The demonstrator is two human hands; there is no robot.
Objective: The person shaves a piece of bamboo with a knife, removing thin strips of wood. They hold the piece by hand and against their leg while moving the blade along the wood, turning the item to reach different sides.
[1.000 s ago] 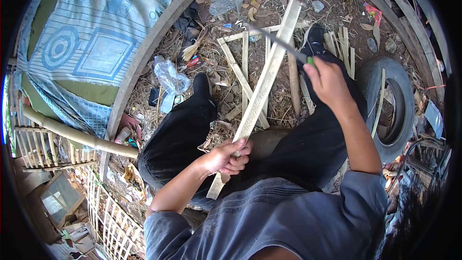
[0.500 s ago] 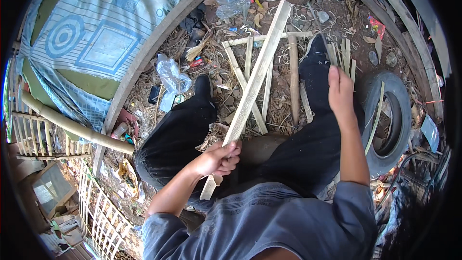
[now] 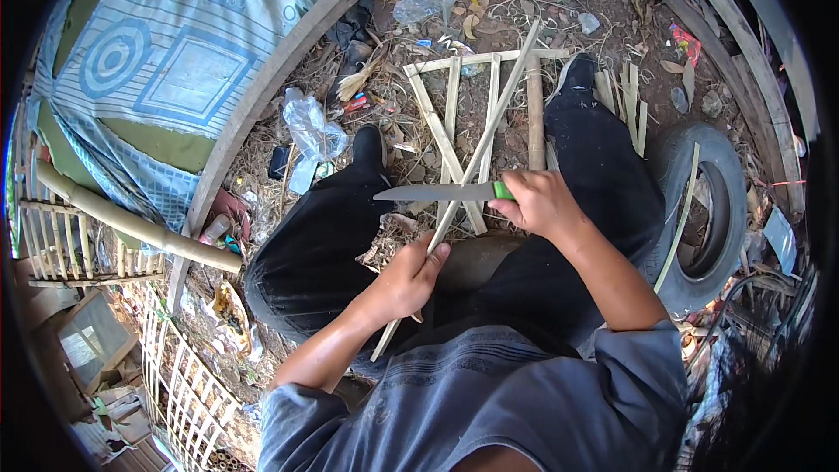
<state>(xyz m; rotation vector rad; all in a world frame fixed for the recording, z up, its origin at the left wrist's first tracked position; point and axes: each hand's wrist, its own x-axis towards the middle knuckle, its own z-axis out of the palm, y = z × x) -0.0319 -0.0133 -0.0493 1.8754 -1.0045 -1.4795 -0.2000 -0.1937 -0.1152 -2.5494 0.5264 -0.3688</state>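
My left hand (image 3: 409, 278) is closed around the lower part of a long split bamboo strip (image 3: 491, 133), which slants up and away to the right between my legs. A knife (image 3: 430, 193) with a green handle is gripped in my right hand (image 3: 540, 201). Its blade points left and lies across the strip, just above my left hand; whether the edge cuts in cannot be made out. Beyond them on the ground, several bamboo strips (image 3: 432, 122) lie crossed, with a thin strip (image 3: 489, 59) across their far ends. A round bamboo pole (image 3: 535, 114) lies beside my right leg.
An old tyre (image 3: 712, 218) lies right of my right leg, with a thin green strip (image 3: 680, 210) leaning on it. At left are a blue patterned cloth (image 3: 166, 61), a thick bamboo pole (image 3: 131, 218) and a bamboo lattice (image 3: 183, 385). Clear plastic bags (image 3: 313, 133) litter the ground.
My right hand has swung the knife in from beside my right foot to lie across the strip. The strip has turned from its broad face to a narrow edge.
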